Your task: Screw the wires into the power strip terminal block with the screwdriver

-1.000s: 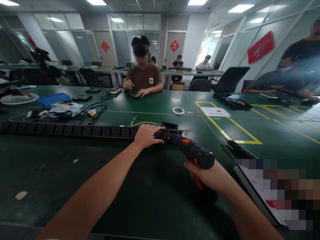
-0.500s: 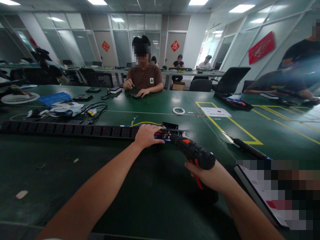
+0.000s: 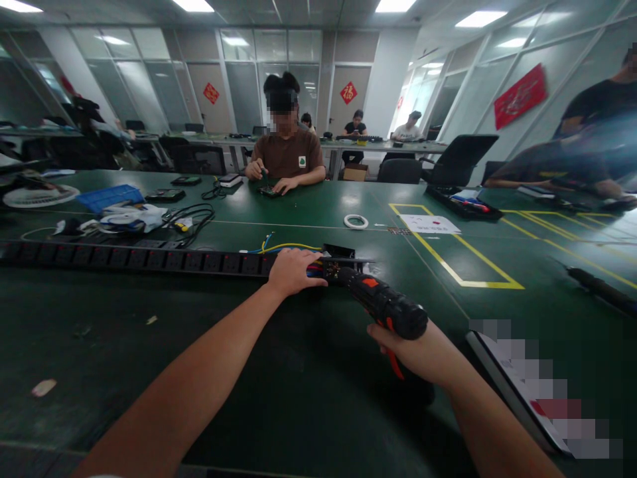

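A long black power strip (image 3: 124, 259) lies across the green table (image 3: 308, 385). Its right end is open, with blue, yellow and red wires (image 3: 279, 247) showing. My left hand (image 3: 293, 271) rests on that end, fingers curled over it and pressing it down. My right hand (image 3: 418, 352) grips a black and orange electric screwdriver (image 3: 383, 307). The tool's tip sits at the open end of the strip, just right of my left fingers.
A person in a brown shirt (image 3: 287, 154) works opposite. A white tape ring (image 3: 355, 221), a white sheet (image 3: 428, 224), yellow floor-tape lines (image 3: 448, 265), a blue tray (image 3: 110, 196), cables (image 3: 192, 219), and a tablet (image 3: 517, 392) at right lie on the table. A dark rod-like tool (image 3: 600, 290) is at far right.
Both my hands and the screwdriver stay in place. The dark rod-like tool at the right has shifted from near the yellow lines to the far right edge.
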`<state>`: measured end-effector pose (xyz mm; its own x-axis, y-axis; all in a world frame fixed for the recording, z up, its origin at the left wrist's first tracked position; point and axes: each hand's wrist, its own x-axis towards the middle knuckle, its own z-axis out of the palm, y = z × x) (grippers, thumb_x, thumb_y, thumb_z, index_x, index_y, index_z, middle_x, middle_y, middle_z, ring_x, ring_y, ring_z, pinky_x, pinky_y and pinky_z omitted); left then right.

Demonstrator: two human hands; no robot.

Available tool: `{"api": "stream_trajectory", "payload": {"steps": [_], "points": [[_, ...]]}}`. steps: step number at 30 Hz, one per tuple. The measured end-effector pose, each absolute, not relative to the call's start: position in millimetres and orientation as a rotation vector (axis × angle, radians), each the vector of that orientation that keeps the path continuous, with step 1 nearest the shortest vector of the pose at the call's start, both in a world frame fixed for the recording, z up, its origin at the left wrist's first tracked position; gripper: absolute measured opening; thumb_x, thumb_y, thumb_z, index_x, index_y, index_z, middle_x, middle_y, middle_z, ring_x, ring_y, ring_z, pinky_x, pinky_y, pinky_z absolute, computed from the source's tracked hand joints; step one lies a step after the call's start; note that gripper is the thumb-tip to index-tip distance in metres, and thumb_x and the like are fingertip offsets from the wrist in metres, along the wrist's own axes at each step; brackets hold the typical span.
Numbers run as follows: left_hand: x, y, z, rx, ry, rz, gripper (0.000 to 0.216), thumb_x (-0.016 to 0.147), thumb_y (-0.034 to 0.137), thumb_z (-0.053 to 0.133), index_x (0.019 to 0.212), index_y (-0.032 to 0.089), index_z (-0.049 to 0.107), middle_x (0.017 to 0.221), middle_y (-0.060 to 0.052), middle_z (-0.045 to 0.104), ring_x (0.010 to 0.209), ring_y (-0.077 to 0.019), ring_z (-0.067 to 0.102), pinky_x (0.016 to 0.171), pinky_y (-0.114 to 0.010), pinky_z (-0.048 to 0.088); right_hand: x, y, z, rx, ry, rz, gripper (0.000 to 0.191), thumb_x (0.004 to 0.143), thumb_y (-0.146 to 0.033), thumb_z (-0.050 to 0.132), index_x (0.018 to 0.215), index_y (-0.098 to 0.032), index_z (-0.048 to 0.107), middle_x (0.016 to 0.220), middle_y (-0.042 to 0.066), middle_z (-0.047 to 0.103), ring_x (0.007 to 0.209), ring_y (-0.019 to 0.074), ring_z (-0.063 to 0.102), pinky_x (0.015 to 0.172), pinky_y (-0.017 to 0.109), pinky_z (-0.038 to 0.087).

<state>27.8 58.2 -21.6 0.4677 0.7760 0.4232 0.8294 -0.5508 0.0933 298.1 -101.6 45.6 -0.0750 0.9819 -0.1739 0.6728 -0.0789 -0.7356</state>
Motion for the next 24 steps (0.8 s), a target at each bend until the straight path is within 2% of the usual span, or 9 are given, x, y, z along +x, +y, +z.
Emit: {"api": "stream_trajectory", "payload": {"steps": [4, 10, 24], "points": [[27.6, 57.5, -21.0, -2.58, -1.424, -0.644, 0.083, 0.089, 0.084, 0.072, 0.147, 0.024, 0.072, 0.144, -0.01, 0.076, 0.127, -0.0351, 0.069, 0.105, -0.048, 0.044, 299.5, -101.6, 45.8, -1.788, -1.775, 0.978, 0.014, 0.082, -0.033, 0.071, 0.077, -0.023, 0.063, 0.064, 0.001, 0.071, 0.062, 0.0204, 0.069, 0.062, 0.032, 0.052], [27.4, 58.6, -21.1, -2.59, -1.421, -0.644, 0.085, 0.088, 0.085, 0.072, 0.147, 0.024, 0.071, 0.143, -0.01, 0.076, 0.128, -0.0361, 0.069, 0.105, -0.049, 0.045, 300.2, -100.8, 42.6, -1.738, -1.767, 0.966, 0.022, 0.079, -0.034, 0.072, 0.095, -0.021, 0.07, 0.068, 0.001, 0.072, 0.065, 0.0228, 0.072, 0.062, 0.033, 0.054], [27.0, 60.5, -25.1, -2.58, -1.419, -0.646, 0.086, 0.088, 0.087, 0.068, 0.148, 0.026, 0.071, 0.144, -0.011, 0.076, 0.127, -0.0358, 0.068, 0.105, -0.048, 0.044, 302.4, -98.8, 38.9, -1.709, -1.794, 0.964, 0.02, 0.08, -0.037, 0.07, 0.092, -0.021, 0.068, 0.071, 0.002, 0.073, 0.064, 0.0225, 0.072, 0.062, 0.033, 0.056]]}}
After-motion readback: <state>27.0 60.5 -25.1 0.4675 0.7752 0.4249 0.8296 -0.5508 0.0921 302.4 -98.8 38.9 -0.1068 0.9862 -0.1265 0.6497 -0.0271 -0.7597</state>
